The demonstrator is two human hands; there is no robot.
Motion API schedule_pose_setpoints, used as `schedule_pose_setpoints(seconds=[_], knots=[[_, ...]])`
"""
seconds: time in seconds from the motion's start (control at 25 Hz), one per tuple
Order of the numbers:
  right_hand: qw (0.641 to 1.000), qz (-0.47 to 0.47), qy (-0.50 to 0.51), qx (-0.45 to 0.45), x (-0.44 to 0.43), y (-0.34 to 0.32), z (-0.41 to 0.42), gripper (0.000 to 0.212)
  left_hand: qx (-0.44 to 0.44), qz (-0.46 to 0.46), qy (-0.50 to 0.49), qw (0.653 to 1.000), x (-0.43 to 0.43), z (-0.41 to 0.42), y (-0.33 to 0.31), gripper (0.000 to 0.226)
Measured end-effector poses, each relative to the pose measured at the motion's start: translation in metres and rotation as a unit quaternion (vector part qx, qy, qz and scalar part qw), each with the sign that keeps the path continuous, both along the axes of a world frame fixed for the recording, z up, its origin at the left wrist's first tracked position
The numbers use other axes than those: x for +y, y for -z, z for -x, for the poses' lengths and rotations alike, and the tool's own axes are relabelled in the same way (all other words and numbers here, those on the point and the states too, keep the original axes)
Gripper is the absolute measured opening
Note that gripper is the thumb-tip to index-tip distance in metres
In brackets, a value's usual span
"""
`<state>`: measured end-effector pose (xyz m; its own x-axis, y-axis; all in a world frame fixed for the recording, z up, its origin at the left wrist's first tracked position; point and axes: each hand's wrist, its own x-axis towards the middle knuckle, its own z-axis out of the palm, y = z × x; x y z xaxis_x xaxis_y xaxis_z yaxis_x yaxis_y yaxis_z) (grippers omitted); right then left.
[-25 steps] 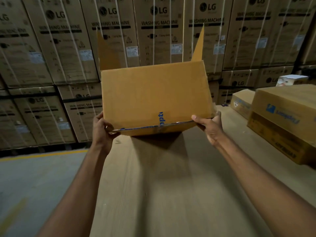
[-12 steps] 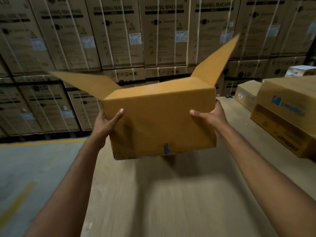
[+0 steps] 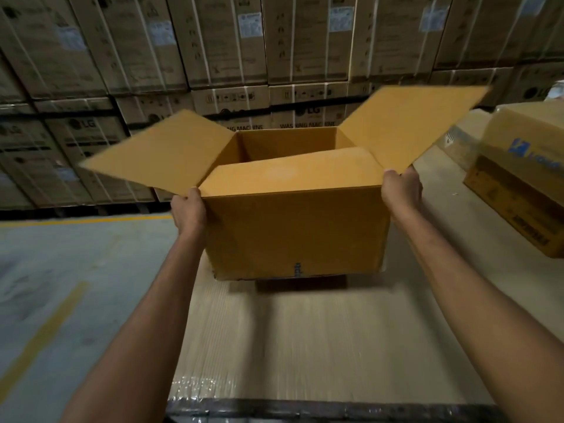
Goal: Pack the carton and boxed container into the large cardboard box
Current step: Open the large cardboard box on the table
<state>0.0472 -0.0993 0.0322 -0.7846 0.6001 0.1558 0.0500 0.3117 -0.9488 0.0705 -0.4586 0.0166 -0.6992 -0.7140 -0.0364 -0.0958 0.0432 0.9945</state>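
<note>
Gripping large cardboard box (image 3: 293, 230) at top corners: left hand (image 3: 187, 209), right hand (image 3: 401, 190); side flaps splayed, near flap folded inward.

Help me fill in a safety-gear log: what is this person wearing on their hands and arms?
Nothing shows. The left hand and right hand are ungloved, with no ring, watch or band visible. The left forearm and right forearm are bare to the frame's edge, no sleeve in view.

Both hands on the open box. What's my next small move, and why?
Probably flip the near flap outward with the right hand: it lies across the front of the large cardboard box, blocking the opening, while both side flaps splay wide.
</note>
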Motion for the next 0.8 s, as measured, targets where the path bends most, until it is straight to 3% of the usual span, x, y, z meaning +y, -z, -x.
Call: schedule_pose_setpoints(seconds=[0.12, 0.2, 0.36, 0.68, 0.8], knots=[[0.989, -0.134, -0.061, -0.002, -0.01, 0.018, -0.012, 0.043, 0.049, 0.112, 0.043, 0.992, -0.007, -0.008, 0.017, 0.046], [0.982, -0.158, -0.097, -0.026, -0.017, 0.031, -0.014, 0.045, 0.038, 0.18, 0.096, 0.978, -0.017, -0.008, 0.03, 0.043], [0.964, -0.204, -0.15, -0.079, -0.014, 0.05, -0.02, 0.059, -0.009, 0.235, 0.241, 0.942, -0.024, -0.009, 0.035, 0.047], [0.979, -0.178, -0.093, -0.032, -0.063, 0.044, -0.012, 0.054, 0.07, 0.253, 0.174, 0.949, -0.06, 0.0, 0.022, 0.048], [0.973, -0.206, -0.099, -0.037, -0.09, 0.047, -0.007, 0.054, 0.072, 0.301, 0.152, 0.939, -0.083, -0.006, 0.02, 0.05]])
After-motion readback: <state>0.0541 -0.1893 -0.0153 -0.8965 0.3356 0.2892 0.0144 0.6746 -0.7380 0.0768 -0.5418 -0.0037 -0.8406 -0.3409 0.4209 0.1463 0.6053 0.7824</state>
